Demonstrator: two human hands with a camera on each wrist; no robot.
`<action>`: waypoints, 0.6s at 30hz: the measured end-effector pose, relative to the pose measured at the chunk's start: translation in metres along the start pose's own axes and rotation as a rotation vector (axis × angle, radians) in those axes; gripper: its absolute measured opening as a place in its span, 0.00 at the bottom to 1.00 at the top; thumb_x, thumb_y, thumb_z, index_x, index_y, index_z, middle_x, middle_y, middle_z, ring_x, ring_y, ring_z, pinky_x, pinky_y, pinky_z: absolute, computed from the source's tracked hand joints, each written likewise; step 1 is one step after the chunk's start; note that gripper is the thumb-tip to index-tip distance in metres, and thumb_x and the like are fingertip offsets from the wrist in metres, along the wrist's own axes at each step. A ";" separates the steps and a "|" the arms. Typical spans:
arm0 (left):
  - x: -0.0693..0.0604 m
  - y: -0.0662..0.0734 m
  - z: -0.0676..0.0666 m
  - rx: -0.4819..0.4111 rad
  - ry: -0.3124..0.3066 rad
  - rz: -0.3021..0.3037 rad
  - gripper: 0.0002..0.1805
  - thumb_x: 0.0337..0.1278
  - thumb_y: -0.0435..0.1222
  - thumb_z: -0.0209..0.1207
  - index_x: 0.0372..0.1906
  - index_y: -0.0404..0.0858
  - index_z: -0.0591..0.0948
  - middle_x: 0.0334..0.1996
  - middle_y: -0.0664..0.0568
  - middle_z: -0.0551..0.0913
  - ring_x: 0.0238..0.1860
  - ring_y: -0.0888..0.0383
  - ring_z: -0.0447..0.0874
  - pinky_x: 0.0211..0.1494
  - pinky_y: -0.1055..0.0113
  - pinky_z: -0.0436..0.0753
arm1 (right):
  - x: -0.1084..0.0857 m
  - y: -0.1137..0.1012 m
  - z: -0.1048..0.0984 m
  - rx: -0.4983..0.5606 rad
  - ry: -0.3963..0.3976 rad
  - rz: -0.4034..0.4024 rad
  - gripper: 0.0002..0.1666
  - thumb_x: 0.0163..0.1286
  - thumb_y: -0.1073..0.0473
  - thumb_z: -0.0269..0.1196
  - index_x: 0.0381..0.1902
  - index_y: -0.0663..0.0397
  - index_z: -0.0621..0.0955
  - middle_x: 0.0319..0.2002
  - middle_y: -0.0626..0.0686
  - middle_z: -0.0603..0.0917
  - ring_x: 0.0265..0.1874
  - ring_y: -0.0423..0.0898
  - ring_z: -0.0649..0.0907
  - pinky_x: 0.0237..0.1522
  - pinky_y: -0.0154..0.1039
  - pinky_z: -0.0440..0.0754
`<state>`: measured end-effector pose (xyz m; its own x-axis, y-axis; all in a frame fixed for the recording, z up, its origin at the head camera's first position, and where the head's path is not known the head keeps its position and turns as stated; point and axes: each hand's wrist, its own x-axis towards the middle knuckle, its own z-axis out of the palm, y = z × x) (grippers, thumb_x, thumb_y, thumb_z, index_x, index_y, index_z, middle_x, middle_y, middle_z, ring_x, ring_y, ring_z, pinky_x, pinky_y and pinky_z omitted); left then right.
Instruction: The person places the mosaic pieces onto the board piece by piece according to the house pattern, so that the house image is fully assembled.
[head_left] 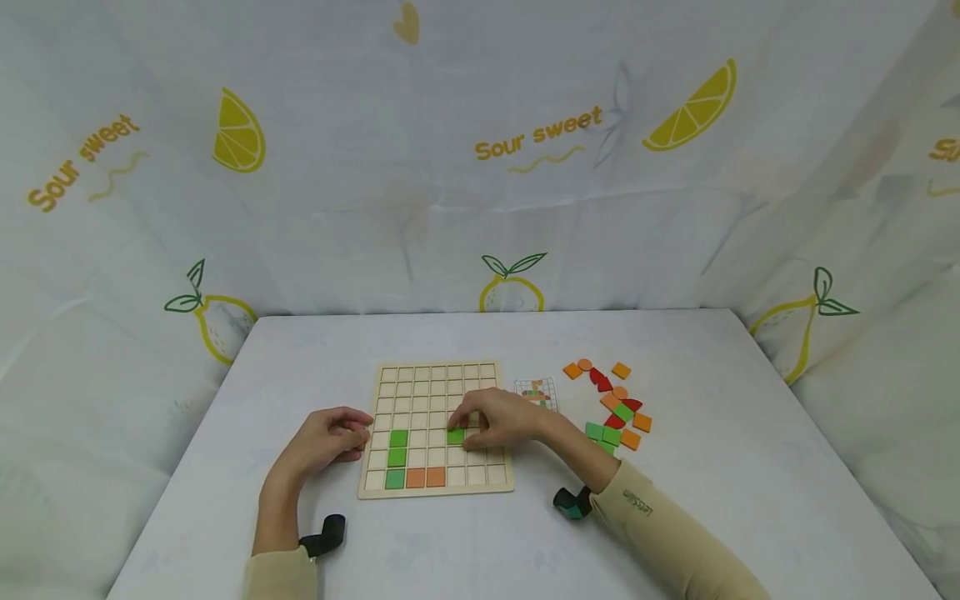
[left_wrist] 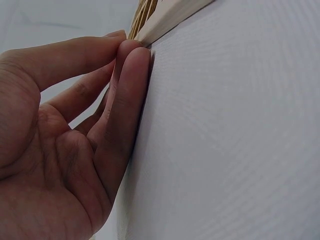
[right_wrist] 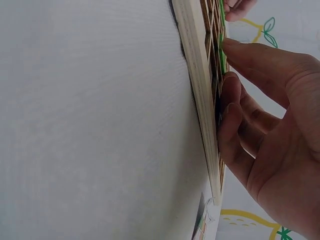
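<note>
A wooden grid board (head_left: 435, 496) lies on the table, with green tiles (head_left: 397, 457) in its left part and two orange tiles (head_left: 425, 477) along the bottom row. My right hand (head_left: 502, 417) reaches over the board from the right. Its thumb and a finger pinch a green square tile (head_left: 455, 436) at a cell right of the middle. In the right wrist view, that hand's other fingers (right_wrist: 232, 120) bend close to the board's surface. My left hand (head_left: 322, 437) is at the board's left edge; its fingertips (left_wrist: 135, 60) touch the rim, fingers loosely bent.
A small pattern card (head_left: 536, 390) lies right of the board, partly behind the right hand. Further right are scattered loose pieces: orange squares (head_left: 641, 422) and circles, red pieces (head_left: 602, 380) and green squares (head_left: 594, 431). A white printed curtain (head_left: 360, 233) hangs behind the table.
</note>
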<state>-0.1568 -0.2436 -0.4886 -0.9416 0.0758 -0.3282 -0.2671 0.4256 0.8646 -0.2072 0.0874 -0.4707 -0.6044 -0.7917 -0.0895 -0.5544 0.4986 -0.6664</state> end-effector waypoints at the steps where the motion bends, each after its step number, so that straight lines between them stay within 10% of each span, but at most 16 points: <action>1: 0.000 0.000 0.000 0.001 0.000 -0.002 0.17 0.62 0.33 0.66 0.55 0.34 0.82 0.38 0.47 0.84 0.35 0.58 0.84 0.39 0.67 0.88 | 0.000 0.000 0.000 0.001 -0.001 -0.001 0.17 0.65 0.57 0.72 0.53 0.44 0.87 0.46 0.46 0.85 0.27 0.36 0.78 0.34 0.28 0.79; 18: 0.000 -0.001 0.000 0.002 0.009 -0.007 0.16 0.62 0.33 0.65 0.54 0.35 0.82 0.38 0.47 0.84 0.36 0.58 0.85 0.40 0.67 0.89 | -0.025 0.001 -0.028 0.047 0.058 0.052 0.18 0.68 0.55 0.70 0.55 0.48 0.86 0.52 0.52 0.86 0.33 0.40 0.84 0.38 0.33 0.84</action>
<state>-0.1565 -0.2441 -0.4889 -0.9415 0.0643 -0.3307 -0.2735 0.4275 0.8616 -0.2085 0.1174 -0.4485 -0.6646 -0.7426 -0.0827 -0.4949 0.5204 -0.6958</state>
